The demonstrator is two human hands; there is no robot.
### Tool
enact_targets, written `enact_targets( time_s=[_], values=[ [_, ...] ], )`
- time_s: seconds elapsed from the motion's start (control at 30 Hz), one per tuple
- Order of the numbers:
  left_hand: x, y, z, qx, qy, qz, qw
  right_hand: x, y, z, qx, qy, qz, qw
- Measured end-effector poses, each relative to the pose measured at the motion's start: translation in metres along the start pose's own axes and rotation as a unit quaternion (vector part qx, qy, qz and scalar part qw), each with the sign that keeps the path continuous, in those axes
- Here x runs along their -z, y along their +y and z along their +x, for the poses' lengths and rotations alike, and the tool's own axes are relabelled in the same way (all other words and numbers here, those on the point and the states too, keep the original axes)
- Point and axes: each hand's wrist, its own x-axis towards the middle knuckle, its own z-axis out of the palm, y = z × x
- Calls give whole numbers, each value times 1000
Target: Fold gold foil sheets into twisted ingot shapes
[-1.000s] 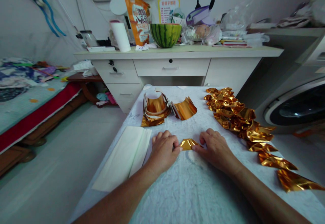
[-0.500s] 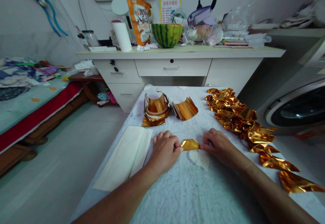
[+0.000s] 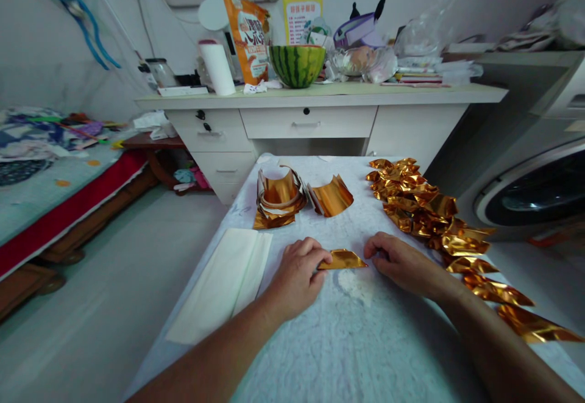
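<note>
A small piece of folded gold foil paper (image 3: 345, 259) lies on the cloth-covered table between my hands. My left hand (image 3: 299, 275) is at its left end, with fingertips pressed on the foil and the thumb a little lower. Just off the right end, my right hand (image 3: 400, 263) holds nothing, its fingers loosely bent and apart from the foil. Beyond my hands stand a curled stack of gold foil sheets (image 3: 280, 199) and a smaller curved stack of sheets (image 3: 333, 197). Many folded gold foil pieces (image 3: 411, 199) lie along the table's right side.
White folded paper (image 3: 219, 287) lies left of my left hand. Behind the table is a white desk (image 3: 315, 122) bearing a halved watermelon (image 3: 298, 64), an orange pouch (image 3: 249, 40) and a paper roll (image 3: 218, 69). A washing machine (image 3: 539, 147) stands at right, a bed (image 3: 68, 208) at left.
My right hand has let go of the foil's right end and sits slightly apart. My left fingers have shifted onto the top of the left end. The foil looks flatter and longer.
</note>
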Motion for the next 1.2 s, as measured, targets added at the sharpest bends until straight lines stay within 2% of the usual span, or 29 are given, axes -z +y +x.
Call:
enact_targets(
  time_s=[0.13, 0.27, 0.57, 0.8, 0.9, 1.1, 1.2],
  values=[
    [0, 1, 0, 1, -7, 13, 1000, -1, -3, -2, 21, -9, -5, 1000],
    [1, 2, 2, 2, -13, 13, 1000, -8, -1, 0, 34, 8, -16, 999],
    [-2, 1, 4, 0, -8, 5, 1000, -12, -1, 3, 22, 23, -12, 999],
    [-2, 2, 6, 7, -10, 10, 1000, -20, -11, 4, -29, 47, -51, 997],
    [-4, 3, 5, 19, 1, 5, 1000, -25, -13, 3, -33, 61, -72, 995],
    [-11, 2, 6, 58, 33, -23, 997, -27, -14, 3, -21, 49, -60, 997],
    [-9, 3, 8, 64, 22, -23, 997, -26, -16, 2, -8, 55, -47, 997]
  ],
)
